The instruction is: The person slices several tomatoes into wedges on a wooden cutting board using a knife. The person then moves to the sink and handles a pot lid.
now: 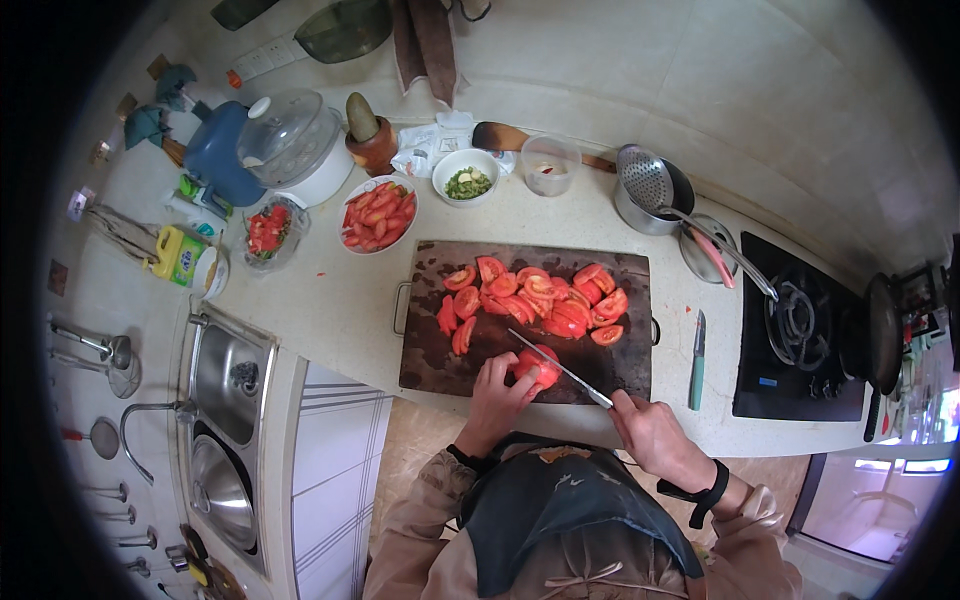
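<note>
With its fingertips, my left hand steadies a peeled tomato near the front of a dark wooden cutting board. My right hand grips the handle of a kitchen knife. Seen nearly edge-on, its blade lies across the top of the tomato; how deep it sits in the flesh I cannot tell. Behind the tomato, many cut tomato wedges are spread in a loose band over the board's back half.
Left of the board stand a plate of sliced red food and a plastic bag of scraps. A bowl of chopped greens is behind. A green-handled knife lies right, beside the gas hob. A steel sink is far left.
</note>
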{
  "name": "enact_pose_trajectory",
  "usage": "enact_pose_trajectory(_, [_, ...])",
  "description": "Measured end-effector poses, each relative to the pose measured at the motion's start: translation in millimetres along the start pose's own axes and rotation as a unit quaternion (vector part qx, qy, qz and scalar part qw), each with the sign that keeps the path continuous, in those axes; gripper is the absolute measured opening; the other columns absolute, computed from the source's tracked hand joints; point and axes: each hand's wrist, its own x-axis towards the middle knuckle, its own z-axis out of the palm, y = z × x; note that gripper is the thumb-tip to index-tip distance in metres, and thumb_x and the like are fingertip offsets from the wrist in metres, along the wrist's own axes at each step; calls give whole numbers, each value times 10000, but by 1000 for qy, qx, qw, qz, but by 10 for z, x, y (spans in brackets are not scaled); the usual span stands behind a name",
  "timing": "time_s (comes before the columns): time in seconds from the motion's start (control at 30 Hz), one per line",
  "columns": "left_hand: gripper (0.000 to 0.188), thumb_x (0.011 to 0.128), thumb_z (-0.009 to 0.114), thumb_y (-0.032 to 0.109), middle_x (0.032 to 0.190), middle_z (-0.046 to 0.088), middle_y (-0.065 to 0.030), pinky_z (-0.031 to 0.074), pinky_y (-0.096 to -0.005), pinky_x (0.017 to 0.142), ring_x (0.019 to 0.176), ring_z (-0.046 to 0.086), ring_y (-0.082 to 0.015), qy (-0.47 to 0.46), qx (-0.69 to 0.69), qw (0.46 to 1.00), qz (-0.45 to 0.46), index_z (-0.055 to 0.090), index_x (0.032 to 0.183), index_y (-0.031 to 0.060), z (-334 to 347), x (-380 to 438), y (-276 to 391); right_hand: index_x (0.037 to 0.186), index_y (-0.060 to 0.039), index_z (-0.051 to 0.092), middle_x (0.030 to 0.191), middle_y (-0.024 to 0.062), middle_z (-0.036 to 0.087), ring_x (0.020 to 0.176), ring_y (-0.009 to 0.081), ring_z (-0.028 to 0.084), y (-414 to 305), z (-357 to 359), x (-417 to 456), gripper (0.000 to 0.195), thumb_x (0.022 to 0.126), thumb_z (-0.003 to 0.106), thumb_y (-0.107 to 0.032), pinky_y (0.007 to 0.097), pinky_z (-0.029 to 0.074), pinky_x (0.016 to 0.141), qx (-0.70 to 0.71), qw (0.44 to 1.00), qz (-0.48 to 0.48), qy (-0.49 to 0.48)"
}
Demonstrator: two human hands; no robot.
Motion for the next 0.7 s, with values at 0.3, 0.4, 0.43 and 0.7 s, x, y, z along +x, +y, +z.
enact_pose_trajectory(0.3, [418,784,790,151,1157,508,-159,520,-399,801,986,532,-328,-11,-51,999,-14,670,1183,116,14,-11,-31,1003,19,465,754,263,633,727,476,635,-82,21,18,132,930,550,-51,535,505,638,5,1000,8,-30])
enact_pose_trajectory(0.4, [430,779,792,140,1165,501,-167,519,-401,799,975,523,-328,-9,-61,998,-10,666,1188,104,9,-6,-32,997,37,456,725,272,630,727,482,638,-114,28,58,146,895,549,-7,538,505,641,8,998,21,-54])
enact_pose_trajectory(0.43, [429,780,791,139,1165,500,-170,520,-401,799,976,524,-329,-8,-58,998,-5,665,1188,100,11,-5,-34,996,43,452,715,272,628,724,481,640,-106,55,77,149,886,546,4,539,507,643,8,998,18,-55])
enact_pose_trajectory(0.7, [446,753,800,153,1144,508,-175,509,-440,815,998,539,-352,-6,-60,998,2,653,1167,79,14,-8,-18,1011,37,464,703,269,636,720,467,658,147,608,473,166,893,571,-13,535,524,633,-27,998,-8,-53])
